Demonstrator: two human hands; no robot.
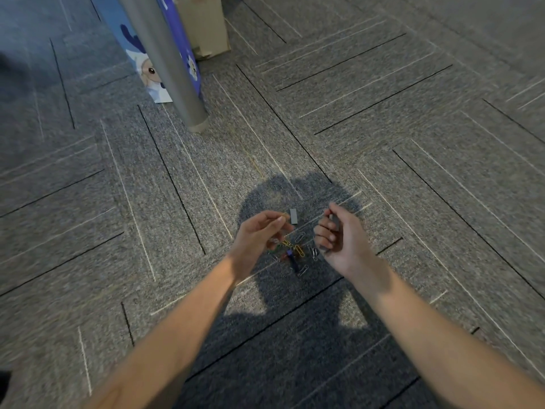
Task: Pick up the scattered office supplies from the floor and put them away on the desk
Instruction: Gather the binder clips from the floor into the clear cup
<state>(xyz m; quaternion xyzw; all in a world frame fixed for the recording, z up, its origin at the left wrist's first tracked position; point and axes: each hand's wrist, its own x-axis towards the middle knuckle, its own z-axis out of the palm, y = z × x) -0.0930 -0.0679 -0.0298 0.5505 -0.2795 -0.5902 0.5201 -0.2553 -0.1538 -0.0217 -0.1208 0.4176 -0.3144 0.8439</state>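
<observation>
Two bare forearms reach in from the bottom edge over the grey carpet (118, 202). The left hand (259, 234) has its fingers curled, thumb tip meeting forefinger; the blur hides whether a clip sits between them. The right hand (339, 234) curls round one held strip (334, 222), a short dark grey bar. Between and just below the hands, on the floor, the paper clips (295, 252) lie in a loose heap: about nine, in silver, yellow, green, red and blue, some overlapping. Just beyond them lies one loose strip (293, 216), pale grey and flat. Farther off stands one grey desk leg (171, 63), behind it one blue paper bag (141, 69) with a cartoon animal, then one cardboard box (203, 25)
</observation>
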